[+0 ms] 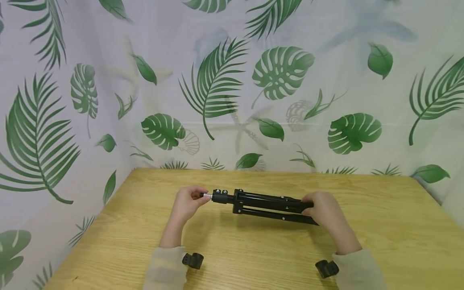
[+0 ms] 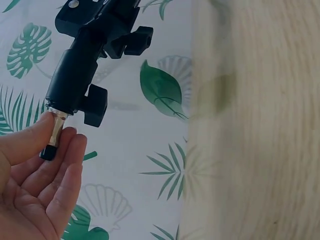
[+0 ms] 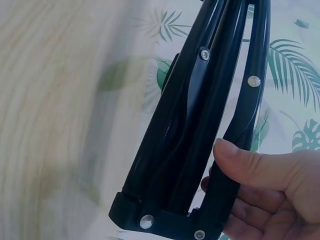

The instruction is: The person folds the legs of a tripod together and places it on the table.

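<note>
A black folded light stand (image 1: 266,202) is held lengthwise above the wooden table, its legs together and pointing right. My left hand (image 1: 188,202) pinches the metal stud (image 2: 58,126) at its top end between thumb and fingers. Two black clamp knobs (image 2: 95,105) stick out from the tube just beyond that stud. At the other end, my right hand (image 1: 325,207) grips the folded legs. Its thumb presses on one leg (image 3: 225,192), with the fingers curled behind, near the riveted bracket (image 3: 167,231).
The wood-grain table (image 1: 250,249) spreads beneath both hands. Behind it and along the sides hangs a white curtain (image 1: 232,24) printed with green leaves. A small black camera (image 1: 193,260) sits at the left wrist, another camera (image 1: 327,268) at the right.
</note>
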Available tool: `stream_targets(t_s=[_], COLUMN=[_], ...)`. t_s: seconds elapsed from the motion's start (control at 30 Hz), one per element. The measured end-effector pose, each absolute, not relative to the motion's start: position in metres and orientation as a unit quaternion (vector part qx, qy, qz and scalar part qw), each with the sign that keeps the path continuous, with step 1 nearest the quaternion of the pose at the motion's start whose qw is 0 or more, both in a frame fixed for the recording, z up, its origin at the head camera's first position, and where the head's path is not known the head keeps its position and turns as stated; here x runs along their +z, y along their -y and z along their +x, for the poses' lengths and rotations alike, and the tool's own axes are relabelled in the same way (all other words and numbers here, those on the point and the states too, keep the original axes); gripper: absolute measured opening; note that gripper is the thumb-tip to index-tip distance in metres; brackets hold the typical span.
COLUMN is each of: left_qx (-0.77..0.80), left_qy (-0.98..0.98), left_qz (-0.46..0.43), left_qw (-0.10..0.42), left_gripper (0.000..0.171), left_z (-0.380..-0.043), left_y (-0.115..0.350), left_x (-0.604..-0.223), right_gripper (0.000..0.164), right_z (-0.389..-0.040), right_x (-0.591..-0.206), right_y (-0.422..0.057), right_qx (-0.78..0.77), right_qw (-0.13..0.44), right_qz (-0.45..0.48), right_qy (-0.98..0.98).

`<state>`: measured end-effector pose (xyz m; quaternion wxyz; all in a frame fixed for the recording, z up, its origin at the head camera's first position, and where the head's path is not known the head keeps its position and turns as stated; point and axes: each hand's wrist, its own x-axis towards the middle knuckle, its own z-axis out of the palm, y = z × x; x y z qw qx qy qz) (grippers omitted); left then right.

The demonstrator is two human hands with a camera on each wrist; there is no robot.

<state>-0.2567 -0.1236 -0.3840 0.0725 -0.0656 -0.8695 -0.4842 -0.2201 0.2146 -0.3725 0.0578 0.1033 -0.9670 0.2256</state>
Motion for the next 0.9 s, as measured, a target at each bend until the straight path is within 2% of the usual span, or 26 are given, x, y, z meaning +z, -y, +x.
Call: stream_targets(t_s=[0.37, 0.73, 0.9], left_qx=[-0.455, -0.432, -0.42], left_qy=[0.886, 0.897, 0.903], left_qz=[-0.076, -0.091, -0.086], left_qw=[0.043, 0.013, 0.0], left_gripper=[0.015, 0.015, 0.014], left_z=[-0.261, -0.262, -0.263], left_y=[0.121, 0.121, 0.121], left_x=[-0.397, -0.405, -0.408], right_gripper=[0.023, 0.022, 0.019], right_z=[-0.224, -0.228, -0.229], right_x=[-0.379, -0.386, -0.388], right_y=[-0.218, -0.22, -0.219], right_qx=[0.211, 0.211, 0.204], right_qw=[0.065, 0.046, 0.058], right_qz=[0.113, 0.104, 0.116], right_qy=[0.969, 0.971, 0.97])
